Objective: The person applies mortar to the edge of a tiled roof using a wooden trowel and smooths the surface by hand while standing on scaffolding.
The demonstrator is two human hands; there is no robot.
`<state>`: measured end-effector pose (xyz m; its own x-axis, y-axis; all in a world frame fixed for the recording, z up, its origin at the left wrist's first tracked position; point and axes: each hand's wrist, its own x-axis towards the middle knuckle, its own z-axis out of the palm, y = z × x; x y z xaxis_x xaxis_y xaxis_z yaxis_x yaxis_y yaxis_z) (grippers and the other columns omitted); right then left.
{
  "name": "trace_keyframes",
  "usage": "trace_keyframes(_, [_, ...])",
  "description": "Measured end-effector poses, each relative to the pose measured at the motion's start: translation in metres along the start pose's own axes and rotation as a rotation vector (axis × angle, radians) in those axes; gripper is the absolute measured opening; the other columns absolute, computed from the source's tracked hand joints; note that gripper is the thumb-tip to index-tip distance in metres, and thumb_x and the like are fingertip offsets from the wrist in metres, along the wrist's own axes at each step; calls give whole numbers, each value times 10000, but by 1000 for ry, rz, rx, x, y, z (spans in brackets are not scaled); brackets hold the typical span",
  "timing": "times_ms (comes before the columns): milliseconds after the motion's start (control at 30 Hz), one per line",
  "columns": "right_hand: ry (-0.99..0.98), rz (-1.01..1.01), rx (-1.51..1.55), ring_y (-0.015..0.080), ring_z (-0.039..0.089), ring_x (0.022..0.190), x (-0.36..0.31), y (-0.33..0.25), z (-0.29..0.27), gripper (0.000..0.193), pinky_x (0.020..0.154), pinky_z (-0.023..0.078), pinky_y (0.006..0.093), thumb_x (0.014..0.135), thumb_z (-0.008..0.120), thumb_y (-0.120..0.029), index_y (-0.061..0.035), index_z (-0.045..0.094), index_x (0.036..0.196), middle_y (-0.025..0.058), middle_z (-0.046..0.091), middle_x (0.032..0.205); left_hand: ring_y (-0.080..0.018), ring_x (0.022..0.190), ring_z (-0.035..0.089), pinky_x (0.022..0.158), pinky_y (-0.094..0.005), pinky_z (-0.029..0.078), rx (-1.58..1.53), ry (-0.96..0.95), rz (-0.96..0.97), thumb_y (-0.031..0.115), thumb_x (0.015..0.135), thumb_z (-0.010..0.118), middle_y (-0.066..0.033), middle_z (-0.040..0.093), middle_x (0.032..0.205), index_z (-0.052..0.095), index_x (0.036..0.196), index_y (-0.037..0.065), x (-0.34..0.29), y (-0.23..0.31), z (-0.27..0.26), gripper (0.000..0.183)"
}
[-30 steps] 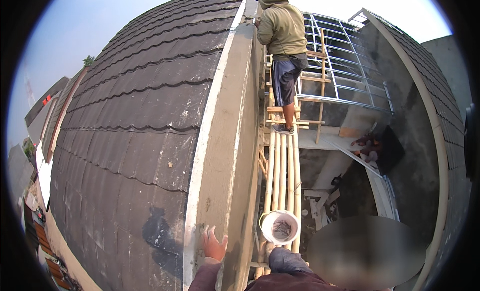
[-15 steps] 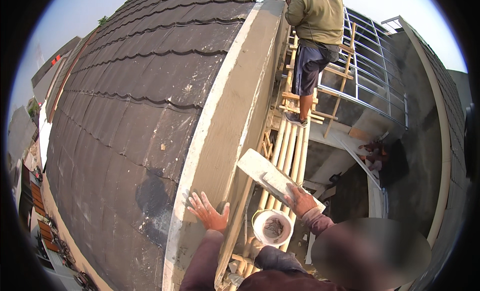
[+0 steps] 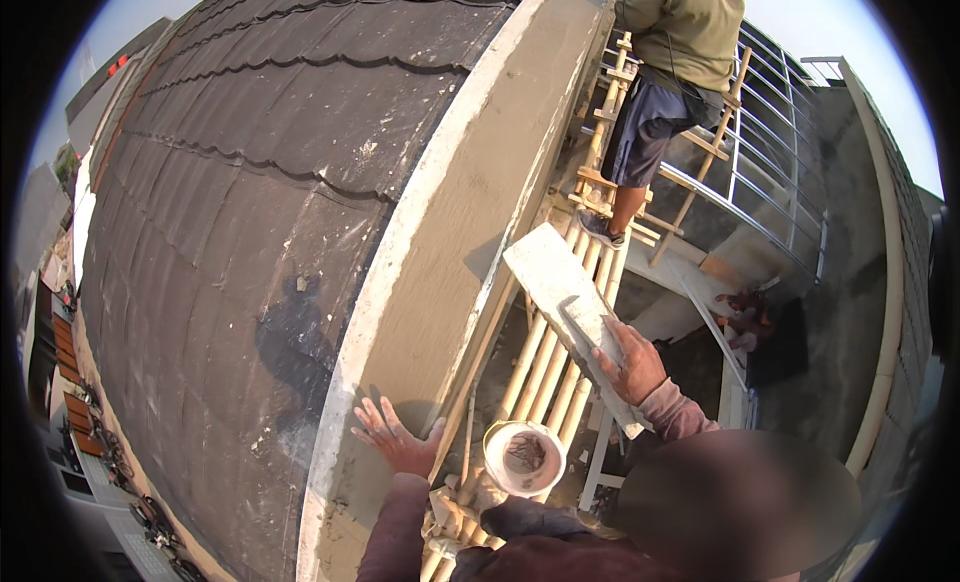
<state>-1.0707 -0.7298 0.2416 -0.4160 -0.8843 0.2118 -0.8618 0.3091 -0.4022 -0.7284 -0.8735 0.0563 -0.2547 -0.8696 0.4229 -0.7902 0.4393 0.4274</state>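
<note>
My left hand (image 3: 398, 440) rests with spread fingers on the grey mortar top of a low wall (image 3: 445, 232). In my right hand (image 3: 632, 362) is a long, pale plastering float (image 3: 550, 272), gripped by its handle. The float slants across the gap to the right of the wall, its far end close to the wall's edge and casting a shadow there. Whether it touches the wall I cannot tell. Between my arms a white bucket (image 3: 493, 470), with some greyish stuff inside, stands on the bamboo poles (image 3: 528, 357).
Dark roof tiles (image 3: 230, 252) slope away left of the wall. Ahead, a person (image 3: 660, 112) stands on the bamboo scaffold. A deep drop opens to the right, with a metal frame (image 3: 770, 152) and another person (image 3: 745, 322) lower down. A blurred oval covers the lower right.
My right hand has moved forward and to the right with the float. My left hand stays spread on the wall. The whole view has shifted a little.
</note>
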Motion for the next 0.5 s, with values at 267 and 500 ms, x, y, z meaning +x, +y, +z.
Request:
trace_keyframes(267, [-332, -366, -412, 384, 681, 1048, 137, -55, 49, 606, 882, 572, 470, 1013, 549, -416, -189, 392, 1553, 235, 637, 1173, -474, 1538, 127, 1189, -734, 71, 65, 98, 8, 662, 733, 781, -231, 191, 1650, 223, 1582, 55, 3, -5, 17, 1183])
trace_keyframes(500, [-355, -339, -571, 417, 687, 1048, 256, -51, 30, 600, 907, 570, 477, 1009, 536, -450, -254, 395, 1558, 259, 626, 1255, -490, 1523, 162, 1188, -731, 90, 89, 113, -26, 686, 699, 793, -250, 233, 1630, 218, 1581, 70, 0, -6, 17, 1220])
